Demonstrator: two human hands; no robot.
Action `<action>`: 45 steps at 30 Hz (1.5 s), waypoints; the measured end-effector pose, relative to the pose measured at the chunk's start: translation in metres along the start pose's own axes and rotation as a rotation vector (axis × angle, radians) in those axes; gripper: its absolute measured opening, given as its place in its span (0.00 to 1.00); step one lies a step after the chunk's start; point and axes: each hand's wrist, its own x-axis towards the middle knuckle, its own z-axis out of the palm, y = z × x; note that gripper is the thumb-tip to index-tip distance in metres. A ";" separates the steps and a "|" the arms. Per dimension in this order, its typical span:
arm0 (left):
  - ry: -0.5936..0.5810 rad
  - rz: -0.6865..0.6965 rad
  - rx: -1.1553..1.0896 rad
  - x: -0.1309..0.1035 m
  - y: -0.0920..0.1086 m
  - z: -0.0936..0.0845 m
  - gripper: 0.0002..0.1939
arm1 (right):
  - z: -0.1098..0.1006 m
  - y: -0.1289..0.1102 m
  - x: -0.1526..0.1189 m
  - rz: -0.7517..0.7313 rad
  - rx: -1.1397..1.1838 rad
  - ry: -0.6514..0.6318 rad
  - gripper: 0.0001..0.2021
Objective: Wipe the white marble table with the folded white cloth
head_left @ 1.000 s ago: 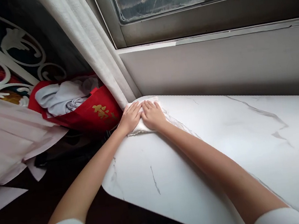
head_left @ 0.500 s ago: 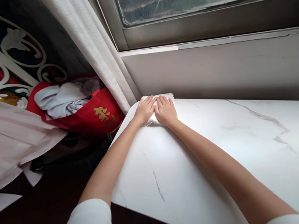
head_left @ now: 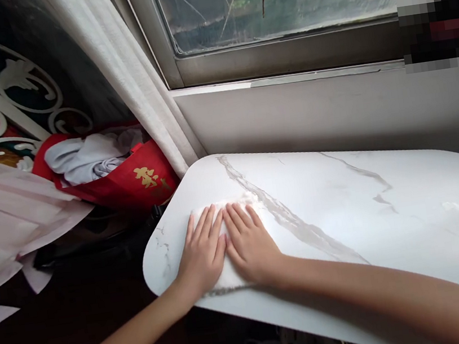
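left grip [head_left: 200, 251], right grip [head_left: 251, 244]: I'm resting both flat, fingers uncurled | cloth [head_left: 230, 276]: lying beneath both, on tabletop [head_left: 304, 190]

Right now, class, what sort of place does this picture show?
Probably a room in a home, judging by the white marble-patterned table with rounded corners, the long off-white fabric curtain and the red fabric bag holding crumpled pale cloth.

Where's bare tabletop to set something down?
Bare: the table beyond the right forearm, back to the wall; a smaller patch between the white cloth and far-left corner. Crowded: near-left part, where left hand and right hand lie flat on the cloth.
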 end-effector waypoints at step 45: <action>-0.095 0.104 -0.087 0.205 0.060 0.066 0.24 | -0.040 0.163 0.038 0.421 -0.269 0.127 0.27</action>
